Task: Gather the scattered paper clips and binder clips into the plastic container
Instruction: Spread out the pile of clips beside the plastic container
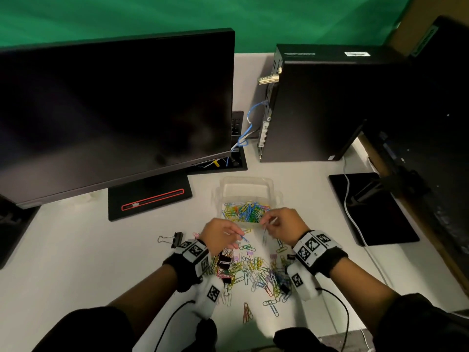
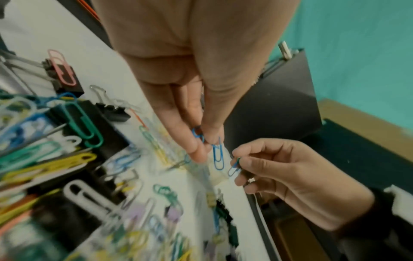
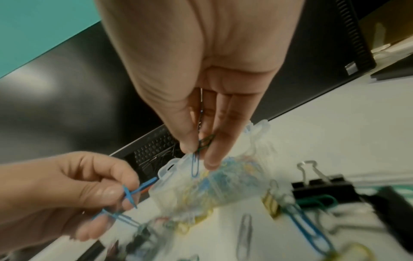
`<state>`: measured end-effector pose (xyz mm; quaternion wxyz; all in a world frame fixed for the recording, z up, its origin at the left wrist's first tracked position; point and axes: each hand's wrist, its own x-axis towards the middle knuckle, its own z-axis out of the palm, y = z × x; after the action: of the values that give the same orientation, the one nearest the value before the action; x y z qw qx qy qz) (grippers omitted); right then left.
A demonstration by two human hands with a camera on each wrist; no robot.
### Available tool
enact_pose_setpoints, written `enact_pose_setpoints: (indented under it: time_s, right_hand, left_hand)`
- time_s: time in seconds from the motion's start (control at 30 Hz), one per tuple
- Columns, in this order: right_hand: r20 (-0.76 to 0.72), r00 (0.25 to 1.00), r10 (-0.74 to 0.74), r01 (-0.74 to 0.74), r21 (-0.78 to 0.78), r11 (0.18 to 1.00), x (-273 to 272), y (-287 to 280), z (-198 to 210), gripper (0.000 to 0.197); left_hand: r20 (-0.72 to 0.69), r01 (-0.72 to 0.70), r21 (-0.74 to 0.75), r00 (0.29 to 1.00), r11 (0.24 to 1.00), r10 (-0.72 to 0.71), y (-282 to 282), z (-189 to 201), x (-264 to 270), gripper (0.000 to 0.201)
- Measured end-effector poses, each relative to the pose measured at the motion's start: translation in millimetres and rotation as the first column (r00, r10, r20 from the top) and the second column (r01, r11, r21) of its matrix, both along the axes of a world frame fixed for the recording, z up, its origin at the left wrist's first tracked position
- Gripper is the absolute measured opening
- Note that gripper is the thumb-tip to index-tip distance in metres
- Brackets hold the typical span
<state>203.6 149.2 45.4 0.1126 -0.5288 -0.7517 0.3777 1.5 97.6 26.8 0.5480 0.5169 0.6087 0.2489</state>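
Head view: both hands meet at the near edge of the plastic container (image 1: pixel 247 196), above the surface (image 1: pixel 76 250).
Left hand (image 1: pixel 222 235): grip pinching blue paper clips (image 2: pixel 218 155) between thumb and fingers; one clip hangs down from the fingertips (image 2: pixel 197 153).
Right hand (image 1: pixel 281 224): grip pinching a blue clip (image 3: pixel 195 166) and a dark green clip (image 3: pixel 206 140) together, just over the container's near rim.
Container: clear, open, near-centre of the surface; its near half holds a heap of coloured paper clips (image 1: pixel 245 210), far half bare.
Scattered pile (image 1: pixel 253 271): mixed coloured paper clips between the two wrists, near side of the container, some touching its near wall; a few stray clips (image 1: pixel 270 306) lie nearer the person.
Binder clips: one black binder clip (image 1: pixel 175 238) alone left of the left wrist; more black ones (image 1: pixel 224 261) within the pile, partly under the left wrist camera.
Obstructions: wrist bands (image 1: pixel 314 247) and cameras cover parts of the pile; wrist views blurred at the edges.
Surroundings: dark monitor (image 1: pixel 114 110) at left on its stand base (image 1: pixel 149 199); black computer tower (image 1: pixel 317 105) behind right; blue cable (image 1: pixel 247 128) between them; black pad (image 1: pixel 368 207) with a white cable (image 1: pixel 352 219) at right; green backdrop (image 1: pixel 203 16) behind.
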Motion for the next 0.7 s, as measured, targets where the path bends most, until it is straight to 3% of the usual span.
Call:
enact_pose_setpoints:
  time_s: [0.17,0.23,0.3,0.53,0.6,0.63,0.7]
  right_hand:
    - [-0.181,0.963,-0.199,0.207,0.028,0.978,-10,23,4,0.019]
    - [-0.209,0.946,-0.247,0.257,0.023,0.966,-12,28,0,0.023]
    - [-0.216,0.942,-0.257,0.267,0.016,0.964,-14,28,-5,0.026]
    - [-0.174,0.968,-0.183,0.191,0.030,0.981,-1,8,-9,0.028]
    - [-0.149,0.981,-0.128,0.131,0.008,0.991,4,-2,-13,0.026]
    - [-0.120,0.989,-0.090,0.090,-0.009,0.996,6,-8,-16,0.026]
    - [0.001,0.999,0.037,-0.037,-0.062,0.997,9,-21,-21,0.023]
  left_hand:
    - [0.210,-0.095,-0.014,0.973,0.995,0.096,28,7,-13,0.033]
    - [0.402,-0.177,-0.069,0.896,0.982,0.190,40,7,-14,0.041]
    - [0.506,-0.198,-0.116,0.831,0.973,0.230,50,10,-11,0.053]
    - [0.601,-0.201,-0.155,0.758,0.967,0.254,68,11,4,0.065]
    - [0.573,-0.223,-0.181,0.768,0.958,0.287,70,6,7,0.063]
    - [0.496,-0.226,-0.147,0.826,0.963,0.269,72,3,8,0.059]
    - [0.110,-0.141,-0.003,0.984,0.990,0.140,71,2,7,0.036]
